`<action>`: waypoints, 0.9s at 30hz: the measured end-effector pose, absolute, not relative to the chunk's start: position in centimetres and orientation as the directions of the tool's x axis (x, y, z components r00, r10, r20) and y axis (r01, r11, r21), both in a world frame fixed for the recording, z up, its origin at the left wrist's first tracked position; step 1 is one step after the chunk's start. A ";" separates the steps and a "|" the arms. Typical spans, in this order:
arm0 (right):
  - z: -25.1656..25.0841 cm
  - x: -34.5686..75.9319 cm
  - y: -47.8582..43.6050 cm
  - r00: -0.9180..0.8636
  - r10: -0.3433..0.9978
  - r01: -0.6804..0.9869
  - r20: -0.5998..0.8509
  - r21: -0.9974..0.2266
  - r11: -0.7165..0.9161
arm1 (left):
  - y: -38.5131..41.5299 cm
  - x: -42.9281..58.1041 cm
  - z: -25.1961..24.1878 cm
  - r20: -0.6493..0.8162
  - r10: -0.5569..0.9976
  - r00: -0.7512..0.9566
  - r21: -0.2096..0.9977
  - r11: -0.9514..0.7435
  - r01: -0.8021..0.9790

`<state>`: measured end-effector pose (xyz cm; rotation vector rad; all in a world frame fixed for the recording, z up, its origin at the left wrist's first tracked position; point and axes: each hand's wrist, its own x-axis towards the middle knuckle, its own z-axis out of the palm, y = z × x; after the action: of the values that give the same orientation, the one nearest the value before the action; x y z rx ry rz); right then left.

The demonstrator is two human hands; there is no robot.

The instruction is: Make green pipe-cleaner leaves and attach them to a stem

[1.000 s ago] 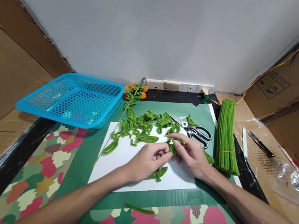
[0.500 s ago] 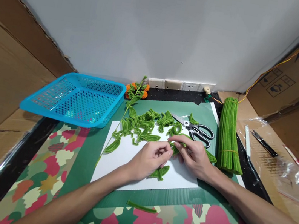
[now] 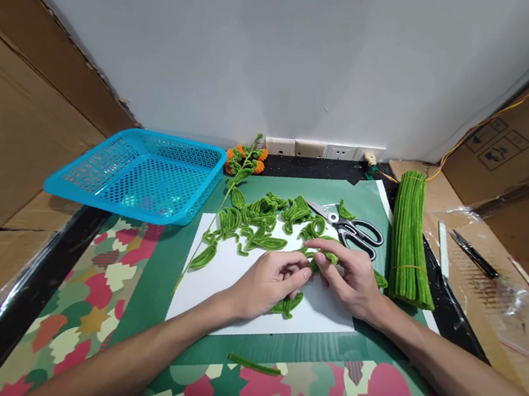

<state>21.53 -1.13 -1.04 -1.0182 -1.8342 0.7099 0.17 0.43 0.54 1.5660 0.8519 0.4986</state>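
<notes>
Over a white sheet [image 3: 326,316], my two hands meet around a small piece of bent green pipe cleaner [image 3: 316,265]. My left hand [image 3: 273,281] has its fingers curled and the thumb pressed to the index finger at one end of the piece. My right hand [image 3: 349,280] pinches it from the other side, index finger stretched over the top; the fingers hide much of it. Just below my left hand lies a green pipe-cleaner leaf [image 3: 287,306]. Beyond both hands is a heap of looped green leaves [image 3: 262,211], with black-handled scissors [image 3: 348,225] to its right.
A blue plastic basket [image 3: 135,211] stands at the left. A long green stem with leaves [image 3: 211,230] and orange flowers [image 3: 258,167] lies beside it. At right are a banded bundle of green pipe cleaners [image 3: 409,242], a white-handled tool [image 3: 443,248] and black tweezers [image 3: 475,255]. A short green strip [image 3: 254,364] lies in front.
The whole view has shifted slightly. My right fingers have moved a little about the piece, and more green shows by the right thumb. My left hand keeps its curled grip.
</notes>
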 end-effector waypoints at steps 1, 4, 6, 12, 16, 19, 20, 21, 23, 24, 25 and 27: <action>-1.0 21.5 -1.1 -0.265 0.862 0.349 0.432 -0.791 0.503 | 0.5 0.1 0.5 -0.149 0.754 0.640 0.971 -0.011 0.239; -0.9 21.5 -1.2 -0.259 0.863 0.345 0.434 -0.793 0.502 | 0.5 0.1 0.4 -0.146 0.753 0.642 0.970 -0.019 0.242; -1.0 21.5 -1.1 -0.255 0.869 0.353 0.423 -0.796 0.491 | 0.6 0.1 0.5 -0.151 0.754 0.639 0.970 -0.013 0.244; -1.8 21.7 -0.7 -0.340 0.843 0.332 0.418 -0.785 0.523 | 0.5 0.2 0.5 -0.167 0.766 0.621 0.966 0.003 0.257; -1.7 21.6 -0.6 -0.375 0.857 0.341 0.353 -0.808 0.481 | 0.5 0.2 0.5 -0.177 0.769 0.614 0.964 0.009 0.267; -1.3 21.6 -0.7 -0.354 0.876 0.357 0.326 -0.819 0.449 | 0.5 0.1 0.4 -0.168 0.767 0.619 0.972 0.023 0.235; -1.1 21.6 -0.8 -0.345 0.883 0.362 0.319 -0.822 0.439 | 0.5 0.1 0.4 -0.164 0.768 0.619 0.975 0.031 0.221; -1.0 21.6 -0.8 -0.337 0.889 0.368 0.310 -0.826 0.427 | 0.5 0.1 0.4 -0.163 0.769 0.618 0.977 0.039 0.209; -0.9 21.6 -0.9 -0.328 0.898 0.374 0.292 -0.833 0.408 | 0.5 0.1 0.3 -0.163 0.770 0.617 0.979 0.051 0.196; -0.9 21.6 -0.9 -0.328 0.900 0.375 0.288 -0.834 0.403 | 0.5 0.1 0.3 -0.164 0.769 0.618 0.980 0.053 0.193; -1.0 21.6 -0.9 -0.329 0.899 0.374 0.289 -0.834 0.406 | 0.5 0.1 0.3 -0.165 0.769 0.618 0.980 0.055 0.194; -1.2 21.7 -0.9 -0.344 0.886 0.364 0.311 -0.825 0.431 | 0.5 0.1 0.2 -0.171 0.769 0.616 0.978 0.058 0.200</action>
<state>21.65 -0.90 -1.18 -1.0590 -1.9024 0.8437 0.09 0.51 0.21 1.4858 0.8586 0.5236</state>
